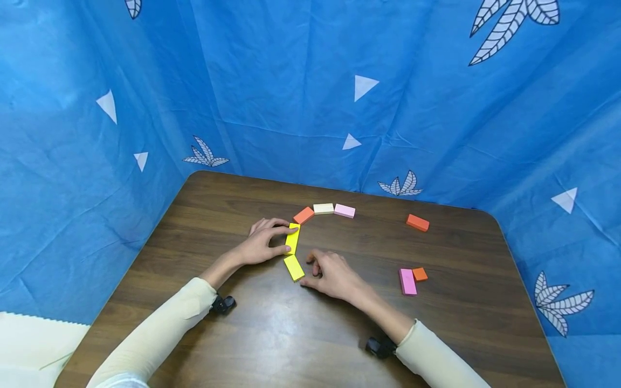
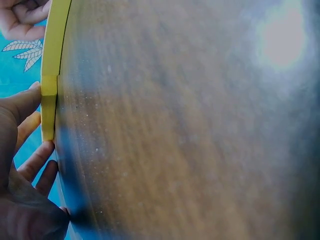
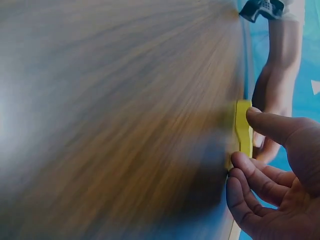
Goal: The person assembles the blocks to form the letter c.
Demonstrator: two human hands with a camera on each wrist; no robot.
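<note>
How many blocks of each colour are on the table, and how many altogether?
Yellow blocks: 2
Orange blocks: 3
Pink blocks: 2
Cream block: 1
Total: 8

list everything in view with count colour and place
yellow blocks: 2, yellow, near end of curved row
orange blocks: 3, orange, one in row, two right
pink blocks: 2, pink, one ending row, one right
cream block: 1, cream, between row's orange and pink
tabletop: 1, brown wood-grain, beneath blocks
backdrop cloth: count unclear, patterned blue, around table
off-white surface: 1, off-white, lower left
wrist cameras: 2, black, one per wrist
sleeves: 2, cream, on forearms
left hand: 1, bare, pinching farther yellow block
right hand: 1, bare, beside nearer yellow block
</note>
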